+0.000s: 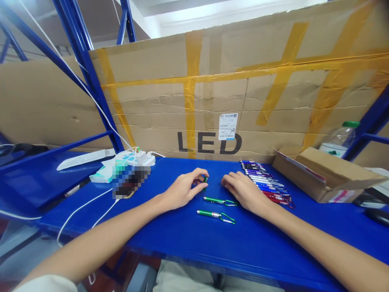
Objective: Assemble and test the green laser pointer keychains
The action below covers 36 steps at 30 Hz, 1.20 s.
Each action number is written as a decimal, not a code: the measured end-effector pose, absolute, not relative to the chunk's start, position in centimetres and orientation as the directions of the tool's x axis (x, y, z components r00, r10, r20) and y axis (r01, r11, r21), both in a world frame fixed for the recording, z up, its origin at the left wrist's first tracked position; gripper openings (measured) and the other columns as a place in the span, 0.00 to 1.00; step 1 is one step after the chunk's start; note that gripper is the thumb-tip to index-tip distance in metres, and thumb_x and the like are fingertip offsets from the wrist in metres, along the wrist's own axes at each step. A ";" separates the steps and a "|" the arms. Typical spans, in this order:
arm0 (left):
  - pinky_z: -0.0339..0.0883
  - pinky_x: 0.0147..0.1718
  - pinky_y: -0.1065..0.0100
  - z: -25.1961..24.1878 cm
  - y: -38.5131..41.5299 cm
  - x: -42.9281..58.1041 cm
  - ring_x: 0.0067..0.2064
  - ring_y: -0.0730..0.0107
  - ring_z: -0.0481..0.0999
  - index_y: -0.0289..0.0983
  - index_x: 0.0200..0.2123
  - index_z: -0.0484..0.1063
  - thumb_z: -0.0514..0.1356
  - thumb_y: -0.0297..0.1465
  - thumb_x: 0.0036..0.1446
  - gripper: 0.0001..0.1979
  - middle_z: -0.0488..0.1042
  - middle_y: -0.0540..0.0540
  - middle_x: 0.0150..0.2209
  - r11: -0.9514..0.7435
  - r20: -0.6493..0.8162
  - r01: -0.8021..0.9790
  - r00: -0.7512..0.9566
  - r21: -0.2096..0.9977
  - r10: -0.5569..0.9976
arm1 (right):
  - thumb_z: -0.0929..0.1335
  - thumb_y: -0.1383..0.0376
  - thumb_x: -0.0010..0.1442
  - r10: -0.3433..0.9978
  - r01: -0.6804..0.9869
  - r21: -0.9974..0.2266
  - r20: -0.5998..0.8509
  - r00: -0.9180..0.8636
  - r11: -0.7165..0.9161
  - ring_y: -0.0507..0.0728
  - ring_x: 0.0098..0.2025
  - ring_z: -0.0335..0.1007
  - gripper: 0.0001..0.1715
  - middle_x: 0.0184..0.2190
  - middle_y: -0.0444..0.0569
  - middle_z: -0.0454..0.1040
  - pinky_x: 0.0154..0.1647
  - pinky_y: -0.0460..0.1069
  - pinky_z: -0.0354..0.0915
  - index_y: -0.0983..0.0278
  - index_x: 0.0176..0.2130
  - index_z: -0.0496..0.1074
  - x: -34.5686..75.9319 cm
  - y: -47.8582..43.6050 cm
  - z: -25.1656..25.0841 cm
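Pens (261,179) in several colours lie in a row on the blue desk (170,239). Left of the row, the left hand (182,188) pinches a short green piece (206,179) between thumb and fingers. The right hand (243,188), apart from the left, is just beside the row, fingers bent; whether it grips anything cannot be told. Left of the row, toward the person, lie a green pen (214,200) and a second green pen (208,213). Right of the row stands an open box (306,184).

Two slim clip-ended cylindrical pens (212,200) are coloured green, the flat tabletop (188,239) blue, the cardboard panel (152,111) brown, striped yellow.
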<state>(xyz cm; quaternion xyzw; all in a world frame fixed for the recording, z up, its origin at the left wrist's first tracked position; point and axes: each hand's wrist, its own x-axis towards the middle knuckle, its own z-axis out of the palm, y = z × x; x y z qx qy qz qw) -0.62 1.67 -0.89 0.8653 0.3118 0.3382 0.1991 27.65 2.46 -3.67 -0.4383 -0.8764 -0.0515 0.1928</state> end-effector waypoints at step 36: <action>0.73 0.54 0.60 -1.5 2.4 -1.1 0.49 0.61 0.80 0.42 0.67 0.68 0.58 0.36 0.77 0.19 0.80 0.43 0.52 -0.755 0.471 0.451 0.594 0.476 0.652 | 0.59 0.66 0.79 0.703 0.689 -0.217 0.423 -0.571 0.691 0.63 0.43 0.71 0.14 0.42 0.53 0.77 0.46 0.58 0.69 0.59 0.45 0.72 27.1 2.2 -4.2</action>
